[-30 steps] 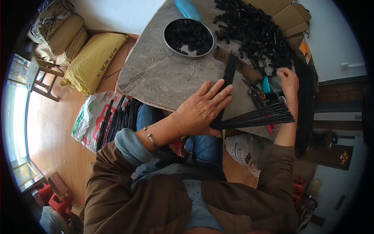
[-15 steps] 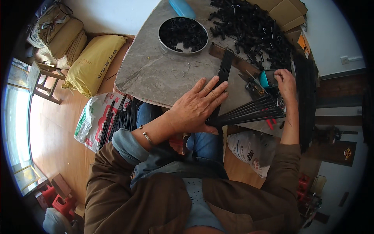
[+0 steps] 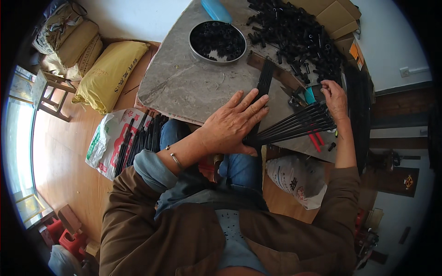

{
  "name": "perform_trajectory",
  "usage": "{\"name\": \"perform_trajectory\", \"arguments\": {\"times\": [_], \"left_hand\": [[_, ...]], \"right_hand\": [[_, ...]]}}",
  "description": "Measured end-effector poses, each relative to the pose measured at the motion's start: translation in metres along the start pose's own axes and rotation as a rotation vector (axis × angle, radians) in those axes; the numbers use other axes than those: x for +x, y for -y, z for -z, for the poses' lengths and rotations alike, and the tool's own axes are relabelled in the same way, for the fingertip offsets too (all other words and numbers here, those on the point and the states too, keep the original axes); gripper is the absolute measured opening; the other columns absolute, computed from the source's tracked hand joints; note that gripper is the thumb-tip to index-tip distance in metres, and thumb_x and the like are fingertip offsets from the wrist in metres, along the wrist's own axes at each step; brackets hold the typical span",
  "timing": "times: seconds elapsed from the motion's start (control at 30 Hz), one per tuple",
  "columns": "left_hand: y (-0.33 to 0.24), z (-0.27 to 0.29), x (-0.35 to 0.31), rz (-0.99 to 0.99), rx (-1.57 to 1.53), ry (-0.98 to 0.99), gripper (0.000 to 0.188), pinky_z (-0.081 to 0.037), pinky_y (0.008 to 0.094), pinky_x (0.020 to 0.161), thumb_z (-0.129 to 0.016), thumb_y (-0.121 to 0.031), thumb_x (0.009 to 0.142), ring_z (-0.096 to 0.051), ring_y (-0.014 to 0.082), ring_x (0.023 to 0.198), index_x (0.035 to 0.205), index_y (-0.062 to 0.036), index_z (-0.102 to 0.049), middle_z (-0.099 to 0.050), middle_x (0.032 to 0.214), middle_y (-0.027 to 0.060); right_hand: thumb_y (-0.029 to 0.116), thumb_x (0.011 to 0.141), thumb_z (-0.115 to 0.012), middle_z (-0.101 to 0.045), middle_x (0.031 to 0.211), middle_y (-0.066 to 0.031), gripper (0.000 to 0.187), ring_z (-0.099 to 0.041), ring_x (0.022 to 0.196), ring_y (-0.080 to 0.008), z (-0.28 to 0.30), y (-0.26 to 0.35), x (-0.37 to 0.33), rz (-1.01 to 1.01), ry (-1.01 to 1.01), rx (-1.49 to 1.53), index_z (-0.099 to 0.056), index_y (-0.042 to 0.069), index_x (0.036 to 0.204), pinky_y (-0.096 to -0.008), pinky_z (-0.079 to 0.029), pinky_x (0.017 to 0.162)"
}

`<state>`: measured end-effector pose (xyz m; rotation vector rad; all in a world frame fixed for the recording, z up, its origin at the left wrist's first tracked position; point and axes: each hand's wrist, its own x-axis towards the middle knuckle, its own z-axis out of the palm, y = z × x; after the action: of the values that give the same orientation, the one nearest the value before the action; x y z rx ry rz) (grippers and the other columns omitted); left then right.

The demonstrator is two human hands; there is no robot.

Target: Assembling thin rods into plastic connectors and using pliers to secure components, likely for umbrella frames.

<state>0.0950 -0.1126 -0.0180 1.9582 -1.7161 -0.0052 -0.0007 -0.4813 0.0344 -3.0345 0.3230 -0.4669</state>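
Note:
My left hand (image 3: 237, 117) lies flat, fingers stretched, across a bundle of thin black rods (image 3: 265, 78) on the table's near edge. Beneath the palm the bundle is hidden. From beside my thumb, more black rods (image 3: 294, 125) fan out to the right, with thicker dark ends below my other hand. My right hand (image 3: 336, 99) is closed, thumb and fingers pinched at the rim of a small teal cup (image 3: 310, 95), which looks tilted. The cup's contents cannot be made out. Just left of it lie dark tools (image 3: 294, 102).
A round metal bowl (image 3: 217, 58) of black tubular pieces stands behind, near a blue bottle (image 3: 216, 10). Black parts (image 3: 294, 34) heap up at the back right, before a cardboard box (image 3: 338, 18). Red handles (image 3: 315, 141) lie near the front edge; a plastic bag (image 3: 294, 179) sits below.
My right hand has shifted slightly, and the teal cup beside it now sits at a different tilt. The ends of the fanned rods are a little higher. My left hand stays in place.

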Motion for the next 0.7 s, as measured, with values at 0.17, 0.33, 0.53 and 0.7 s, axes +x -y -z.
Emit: {"name": "perform_trajectory", "arguments": {"times": [0.17,0.33,0.53,0.7], "left_hand": [[0.003,-0.002,-0.003,0.006,-0.007,0.001,0.103,-0.016,0.0467,0.115,-0.076,-0.055,0.062,-0.017,0.0325,0.142,0.141,-0.0024,-0.036,-0.024,0.152,0.0153],[0.000,0.001,0.000,-0.016,0.010,-0.004,0.101,-0.016,0.0461,0.115,-0.074,-0.058,0.063,-0.017,0.0330,0.142,0.137,0.0011,-0.040,-0.025,0.151,0.0168],[0.001,-0.002,0.000,-0.029,0.051,-0.012,0.098,-0.017,0.0471,0.114,-0.071,-0.061,0.065,-0.021,0.0336,0.141,0.137,-0.0013,-0.041,-0.029,0.150,0.0158],[-0.001,-0.001,0.002,-0.016,0.056,0.015,0.100,-0.017,0.0476,0.114,-0.070,-0.062,0.065,-0.019,0.0336,0.141,0.139,-0.0017,-0.040,-0.026,0.151,0.0155]], "right_hand": [[0.006,0.080,-0.064,-0.062,0.094,-0.0103,0.020,-0.060,0.088,-0.0285,0.002,0.010,-0.006,-0.174,0.040,0.188,-0.060,0.004,0.099,-0.0370,-0.047,0.081],[0.004,0.080,-0.061,-0.059,0.091,-0.0097,0.012,-0.059,0.089,-0.0296,0.001,0.003,0.000,0.117,0.012,-0.003,-0.060,0.004,0.092,-0.0377,-0.047,0.080],[0.008,0.081,-0.061,-0.058,0.089,-0.0088,0.006,-0.058,0.090,-0.0295,-0.018,-0.004,0.026,0.140,-0.074,-0.136,-0.058,0.007,0.085,-0.0387,-0.047,0.078],[0.011,0.080,-0.065,-0.060,0.081,-0.0062,0.008,-0.059,0.085,-0.0280,-0.009,-0.001,0.023,0.065,-0.112,-0.141,-0.059,0.008,0.085,-0.0396,-0.047,0.073]]}}
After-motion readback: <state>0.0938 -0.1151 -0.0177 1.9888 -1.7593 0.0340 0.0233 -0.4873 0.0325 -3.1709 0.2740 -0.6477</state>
